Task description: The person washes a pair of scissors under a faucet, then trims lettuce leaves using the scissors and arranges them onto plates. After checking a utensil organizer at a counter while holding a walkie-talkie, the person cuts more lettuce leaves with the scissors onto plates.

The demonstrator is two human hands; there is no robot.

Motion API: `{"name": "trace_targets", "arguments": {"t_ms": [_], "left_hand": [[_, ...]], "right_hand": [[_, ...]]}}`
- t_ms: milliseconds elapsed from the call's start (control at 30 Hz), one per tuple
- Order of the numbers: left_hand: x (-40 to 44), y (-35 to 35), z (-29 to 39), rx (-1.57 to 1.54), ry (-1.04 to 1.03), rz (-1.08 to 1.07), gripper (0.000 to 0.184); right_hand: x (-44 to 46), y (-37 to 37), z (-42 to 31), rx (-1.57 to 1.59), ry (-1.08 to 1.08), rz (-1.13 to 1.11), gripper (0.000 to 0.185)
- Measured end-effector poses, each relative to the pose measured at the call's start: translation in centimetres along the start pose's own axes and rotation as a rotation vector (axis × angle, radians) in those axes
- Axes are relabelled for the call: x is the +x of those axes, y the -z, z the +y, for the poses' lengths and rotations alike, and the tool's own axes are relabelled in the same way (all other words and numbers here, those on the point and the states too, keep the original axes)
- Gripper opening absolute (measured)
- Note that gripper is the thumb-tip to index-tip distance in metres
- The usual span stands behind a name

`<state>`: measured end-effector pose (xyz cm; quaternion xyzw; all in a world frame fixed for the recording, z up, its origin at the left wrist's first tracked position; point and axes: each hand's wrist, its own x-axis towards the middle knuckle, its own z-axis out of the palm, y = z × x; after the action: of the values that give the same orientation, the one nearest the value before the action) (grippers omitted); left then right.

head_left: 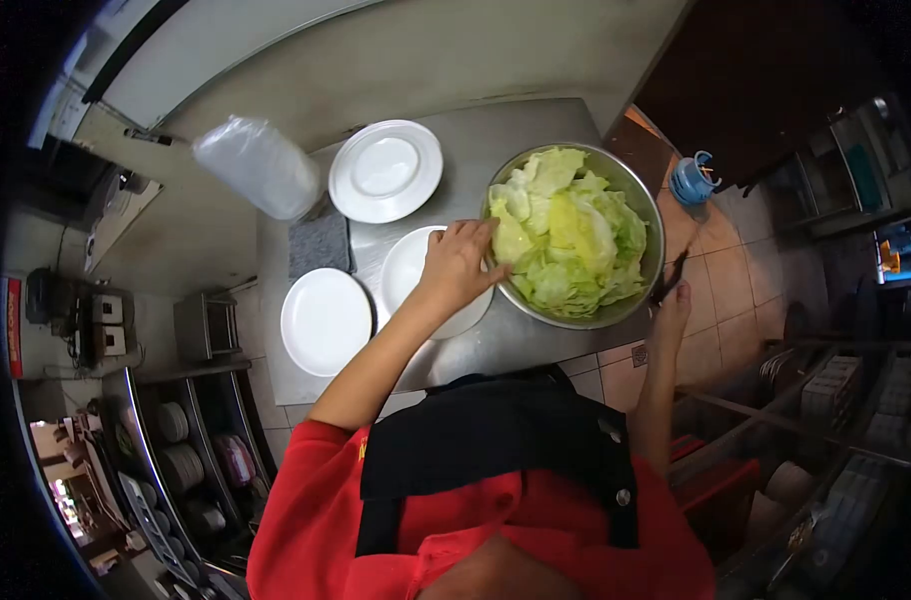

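A steel bowl (660,235) full of green lettuce leaves (576,235) stands at the right of the metal table. My left hand (461,262) reaches over a white plate (404,268) to the bowl's left rim, its fingertips at the lettuce and its thumb apart from the fingers. Beside the bowl's lower right rim, my right hand (673,312) is closed round a thin dark object (668,282) that I cannot make out. Part of the white plate is hidden under my left hand and forearm.
More white plates lie at the lower left (326,322) and top (386,170) of the metal table (516,358). A grey cloth (320,245) and a clear plastic bag (258,165) are at its left. A blue gas cylinder (693,180) stands on the floor at right.
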<state>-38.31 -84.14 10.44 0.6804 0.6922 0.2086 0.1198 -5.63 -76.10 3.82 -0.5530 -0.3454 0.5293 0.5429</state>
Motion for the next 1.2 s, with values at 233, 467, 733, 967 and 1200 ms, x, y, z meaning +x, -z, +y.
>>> {"name": "trace_targets", "arguments": {"t_ms": [233,467,733,967,1200], "left_hand": [[0.9,-5.4,1.9,0.186,-0.053,0.054,0.085],[2.7,-4.5,1.0,0.083,-0.103,0.149,0.077],[4.8,2.2,2.1,-0.836,0.014,-0.097,0.067],[5.3,-2.1,0.4,-0.848,0.343,-0.285,0.065],[6.7,-2.9,0.8,-0.665,0.284,-0.115,0.07]], "right_hand": [[1.7,0.1,-0.7,-0.255,0.157,-0.15,0.024],[-0.7,0.7,-1.0,-0.394,0.125,-0.178,0.027],[-3.1,2.2,-2.2,-0.376,0.212,-0.151,0.019],[-9.9,1.2,-5.0,-0.02,0.136,-0.096,0.025],[-13.6,-0.6,-5.4,0.005,0.129,-0.217,0.032]]}}
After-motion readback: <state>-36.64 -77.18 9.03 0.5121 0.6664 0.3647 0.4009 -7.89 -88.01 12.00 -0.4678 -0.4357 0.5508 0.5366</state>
